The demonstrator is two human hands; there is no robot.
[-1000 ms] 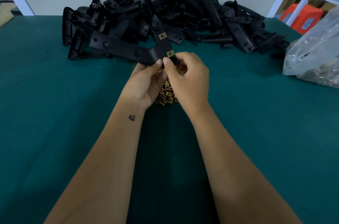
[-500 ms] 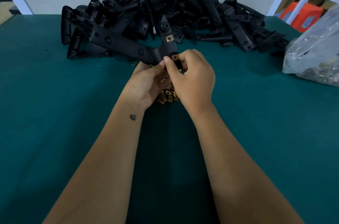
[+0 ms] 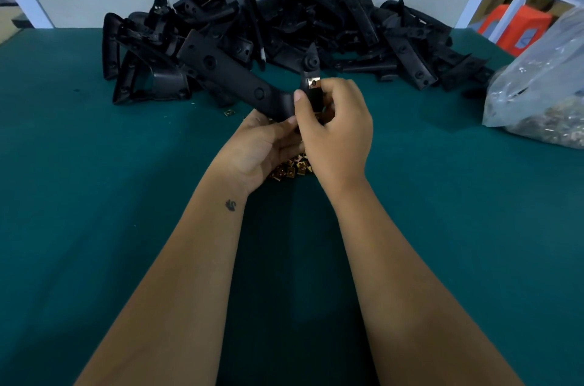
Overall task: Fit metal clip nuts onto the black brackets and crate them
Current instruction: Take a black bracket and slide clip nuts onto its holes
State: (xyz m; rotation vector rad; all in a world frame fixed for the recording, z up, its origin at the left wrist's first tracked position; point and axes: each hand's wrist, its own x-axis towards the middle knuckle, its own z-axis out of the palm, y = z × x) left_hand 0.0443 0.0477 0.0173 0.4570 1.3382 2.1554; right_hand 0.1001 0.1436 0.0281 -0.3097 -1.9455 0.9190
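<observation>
Bracket (image 3: 227, 74), black and bent, is what I hold up over the green table (image 3: 94, 196), in front of the heap of black brackets (image 3: 284, 22) that lies along the wall. Left of that heap's middle, the bracket's long arm slants up and away. My left hand (image 3: 262, 148) grips the bend from below, fingers curled round it. Below that hand a small pile of brass clip nuts (image 3: 290, 169) lies on the cloth, nearer me than the heap. My right hand (image 3: 335, 129) pinches the bracket's short upright arm, thumb on its near face, just under a clip nut (image 3: 313, 82) already seated there. Right of the heap sits a clear plastic bag (image 3: 543, 85) of metal parts.
</observation>
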